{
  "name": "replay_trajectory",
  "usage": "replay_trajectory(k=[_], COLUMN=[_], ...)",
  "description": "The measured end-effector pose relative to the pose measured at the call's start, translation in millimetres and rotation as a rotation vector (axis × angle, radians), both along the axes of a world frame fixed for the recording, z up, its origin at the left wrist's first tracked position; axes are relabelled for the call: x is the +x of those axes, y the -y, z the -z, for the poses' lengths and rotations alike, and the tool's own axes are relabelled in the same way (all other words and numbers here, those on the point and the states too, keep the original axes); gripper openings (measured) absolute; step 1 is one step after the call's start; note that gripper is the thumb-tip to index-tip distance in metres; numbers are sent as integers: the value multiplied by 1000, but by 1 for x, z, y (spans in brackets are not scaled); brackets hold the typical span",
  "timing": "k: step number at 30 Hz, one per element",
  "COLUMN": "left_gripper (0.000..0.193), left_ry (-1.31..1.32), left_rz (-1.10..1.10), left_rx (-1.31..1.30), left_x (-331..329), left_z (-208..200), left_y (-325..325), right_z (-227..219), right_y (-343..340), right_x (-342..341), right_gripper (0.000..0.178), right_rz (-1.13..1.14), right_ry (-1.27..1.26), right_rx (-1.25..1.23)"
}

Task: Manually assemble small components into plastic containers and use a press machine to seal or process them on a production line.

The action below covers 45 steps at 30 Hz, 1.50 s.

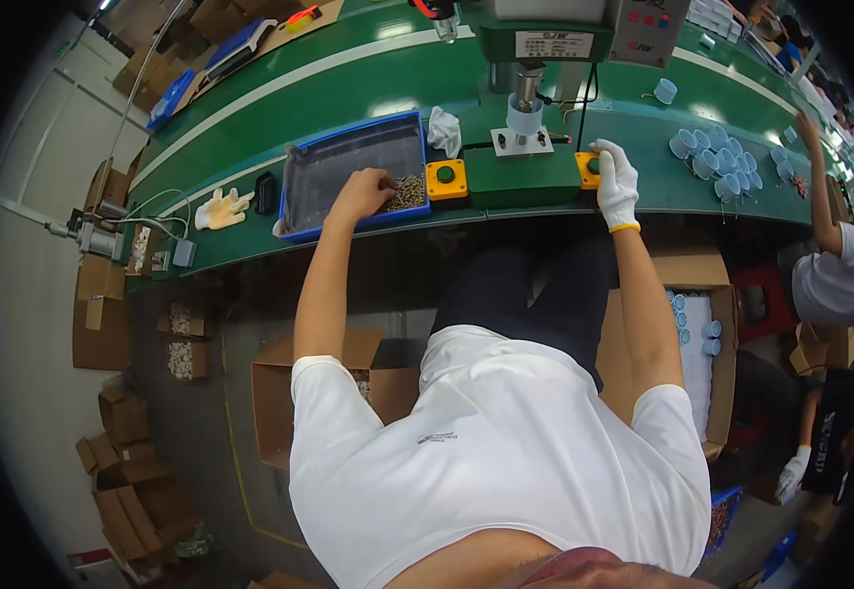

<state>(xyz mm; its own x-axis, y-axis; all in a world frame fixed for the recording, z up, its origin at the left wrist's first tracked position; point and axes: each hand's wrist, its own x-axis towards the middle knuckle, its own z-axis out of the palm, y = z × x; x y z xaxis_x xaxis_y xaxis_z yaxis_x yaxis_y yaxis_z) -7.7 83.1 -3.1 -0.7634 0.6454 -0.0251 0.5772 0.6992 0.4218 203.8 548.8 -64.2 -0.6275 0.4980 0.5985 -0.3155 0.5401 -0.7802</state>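
Observation:
My bare left hand (366, 192) reaches into a blue-rimmed tray (299, 234), its fingers curled together beside a pile of small brass-coloured parts (408, 193). Whatever is between those fingertips is hidden. In a white knitted glove, my right hand (618, 187) rests against a yellow button box (587, 170) with a dark green button, its fingers stretched out and holding nothing. Between the hands stands a green bench press (545, 44). A pale blue cup-shaped part (523, 119) sits under its ram, above a white plate (507, 143). A second yellow button box (447, 180) is beside the tray.
Several light blue cups (717, 157) stand on the green bench at right. A white cloth (444, 132) and a cream glove (223, 209) lie on it. Below are an open carton of blue cups (707, 265) and another carton (275, 412). Other people work at right.

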Motion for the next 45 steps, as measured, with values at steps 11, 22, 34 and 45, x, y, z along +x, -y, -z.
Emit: replay_trajectory(k=[11,22,34,45], left_gripper=[21,13,10,9], left_ry=[-33,114,-78,-86], left_rz=[-41,-233,-357,-344], left_rx=[78,241,227,255], left_x=[12,19,33,33], left_z=[11,23,33,32], left_y=[15,9,7,1], right_z=[-17,-124,-120,-54], right_y=[8,81,84,-166], right_x=[14,-6,-63,-143], right_gripper=[27,65,58,38], right_rz=[89,108,43,495], right_ry=[77,-7,-93,559], right_rx=[98,53,231,506])
